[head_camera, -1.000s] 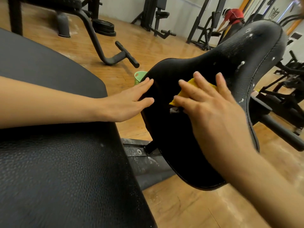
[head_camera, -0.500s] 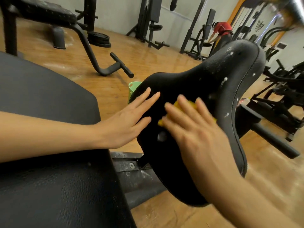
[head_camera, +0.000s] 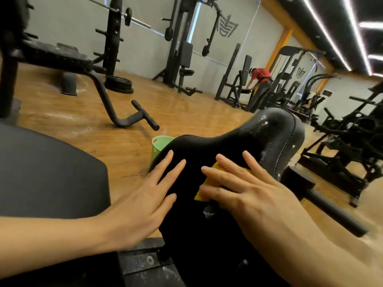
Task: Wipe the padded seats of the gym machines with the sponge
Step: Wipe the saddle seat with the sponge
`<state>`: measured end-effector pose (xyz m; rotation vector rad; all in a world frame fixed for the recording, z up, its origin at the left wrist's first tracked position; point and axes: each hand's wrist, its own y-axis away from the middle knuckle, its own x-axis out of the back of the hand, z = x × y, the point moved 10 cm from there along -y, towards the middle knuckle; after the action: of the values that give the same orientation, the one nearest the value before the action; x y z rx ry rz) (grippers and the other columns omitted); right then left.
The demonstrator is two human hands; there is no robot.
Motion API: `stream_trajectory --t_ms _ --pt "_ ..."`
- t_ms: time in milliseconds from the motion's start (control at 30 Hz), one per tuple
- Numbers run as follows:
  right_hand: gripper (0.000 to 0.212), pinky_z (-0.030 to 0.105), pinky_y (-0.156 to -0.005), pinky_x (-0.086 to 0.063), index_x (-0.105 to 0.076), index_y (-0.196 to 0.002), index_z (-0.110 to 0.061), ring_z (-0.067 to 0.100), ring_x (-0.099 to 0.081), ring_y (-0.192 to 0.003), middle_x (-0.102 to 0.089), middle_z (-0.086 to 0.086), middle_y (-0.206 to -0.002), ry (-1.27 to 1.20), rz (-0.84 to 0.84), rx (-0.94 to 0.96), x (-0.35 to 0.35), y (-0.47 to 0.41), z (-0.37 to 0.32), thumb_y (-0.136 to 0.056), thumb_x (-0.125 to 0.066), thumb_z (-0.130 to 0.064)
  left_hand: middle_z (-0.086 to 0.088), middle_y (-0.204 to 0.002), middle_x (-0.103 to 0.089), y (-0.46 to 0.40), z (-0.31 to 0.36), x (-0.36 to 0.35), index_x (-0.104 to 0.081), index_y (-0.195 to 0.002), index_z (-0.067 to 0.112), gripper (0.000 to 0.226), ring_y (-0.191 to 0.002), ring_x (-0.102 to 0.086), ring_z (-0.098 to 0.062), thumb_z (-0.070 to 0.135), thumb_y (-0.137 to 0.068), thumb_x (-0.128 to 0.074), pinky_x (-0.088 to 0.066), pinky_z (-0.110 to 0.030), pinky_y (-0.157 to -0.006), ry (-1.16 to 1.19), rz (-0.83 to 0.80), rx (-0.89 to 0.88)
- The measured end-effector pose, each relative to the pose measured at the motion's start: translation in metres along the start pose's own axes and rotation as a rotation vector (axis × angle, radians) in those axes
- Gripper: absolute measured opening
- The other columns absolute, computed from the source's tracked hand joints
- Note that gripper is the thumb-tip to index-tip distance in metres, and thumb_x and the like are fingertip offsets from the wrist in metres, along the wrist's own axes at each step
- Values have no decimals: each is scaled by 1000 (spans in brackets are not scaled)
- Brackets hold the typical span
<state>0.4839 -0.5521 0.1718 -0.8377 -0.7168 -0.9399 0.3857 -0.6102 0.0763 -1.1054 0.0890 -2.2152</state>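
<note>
The right hand (head_camera: 248, 193) lay flat on the yellow sponge (head_camera: 204, 188), its fingers straight and spread, pressing the sponge against the black padded seat (head_camera: 238, 146). Only the sponge's left edge and a corner showed from under the fingers; it sat on the middle of the seat's face, nearer the left edge than the stitched right edge. The left hand (head_camera: 145, 201) rested open against the seat's left edge, fingers straight and together, gripping nothing, thumb along the padding.

The seat stood tilted, its narrow upper end raised toward the room, with white specks on that upper end and along the stitched seam. Just behind the seat's left edge stood a green bucket (head_camera: 158, 149), partly hidden by the padding. A second black pad (head_camera: 47, 172) filled the lower left, beside the left forearm. Below the seat a dusty metal frame rail (head_camera: 145, 259) carried a bolt. A bent black bar (head_camera: 124, 112) lay on the wooden floor (head_camera: 186, 114) beyond. Far off, a person in a red top (head_camera: 262, 74) bent over another machine.
</note>
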Motion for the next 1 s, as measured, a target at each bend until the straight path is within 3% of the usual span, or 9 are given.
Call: stream_trajectory --t_ms 100,167,267,433,533,700,833,900,1000 --pt "37 43 -117 -10 -66 -118 -26 27 -49 -131 -62 2 -130 72 7 -201 35 -35 50 -91 -40 -24 42 -148 23 -6 7 8 2 -149 51 62 -139 13 18 38 -101 -36 -7 -16 -116 52 93 4" --pt "28 38 -113 -23 -62 -120 -24 24 -52 -121 -61 1 -122 125 -47 -302 34 -58 64 -98 -45 -30 40 -151 17 -14 13 11 -1 -151 46 61 -140 11 17 46 -100 -34 -8 -18 -117 77 180 -5" --pt "27 33 -87 -38 -60 -119 -22 25 -53 -109 -59 3 -116 192 -114 -210 14 -85 43 -100 -46 -34 36 -155 11 -26 25 9 -3 -153 43 67 -142 8 15 66 -93 -22 -8 -19 -115 83 269 -43" --pt "32 37 -105 -37 -62 -121 -29 20 -51 -123 -59 -4 -125 112 -61 -132 50 -45 67 -96 -42 -33 39 -154 7 -33 25 4 -2 -152 46 69 -141 6 16 67 -89 -20 -7 -18 -114 112 237 -79" --pt "30 39 -96 -49 -68 -113 -28 22 -56 -119 -65 -4 -118 54 -23 -271 63 -32 76 -93 -46 -31 39 -154 4 -34 24 5 -4 -151 46 68 -142 3 15 66 -88 -22 -10 -18 -114 150 231 -95" --pt "25 33 -86 -40 -61 -116 -24 22 -55 -107 -60 -1 -116 147 -82 -139 16 -79 38 -101 -42 -34 36 -155 0 -33 23 3 -4 -152 45 64 -143 -2 13 62 -94 -23 -17 -25 -116 96 276 -89" --pt "47 38 -95 -47 -62 -121 -29 19 -54 -116 -59 -6 -121 50 -173 -178 30 -60 77 -91 -30 -46 35 -156 1 -34 23 3 -6 -153 43 66 -144 0 12 63 -93 -24 -15 -25 -116 131 248 -99" --pt "46 38 -98 -46 -68 -116 -24 22 -56 -114 -64 -2 -120 -75 -59 -237 45 -51 91 -87 -37 -40 35 -156 1 -34 22 3 -6 -153 42 67 -144 1 12 62 -92 -24 -13 -25 -117 140 244 -101" --pt "30 46 -105 -37 -73 -106 -15 33 -57 -118 -67 8 -118 17 153 -290 40 -37 73 -91 -49 -26 35 -156 3 -35 21 2 -4 -153 43 66 -143 1 13 62 -93 -23 -13 -23 -115 108 249 -91"
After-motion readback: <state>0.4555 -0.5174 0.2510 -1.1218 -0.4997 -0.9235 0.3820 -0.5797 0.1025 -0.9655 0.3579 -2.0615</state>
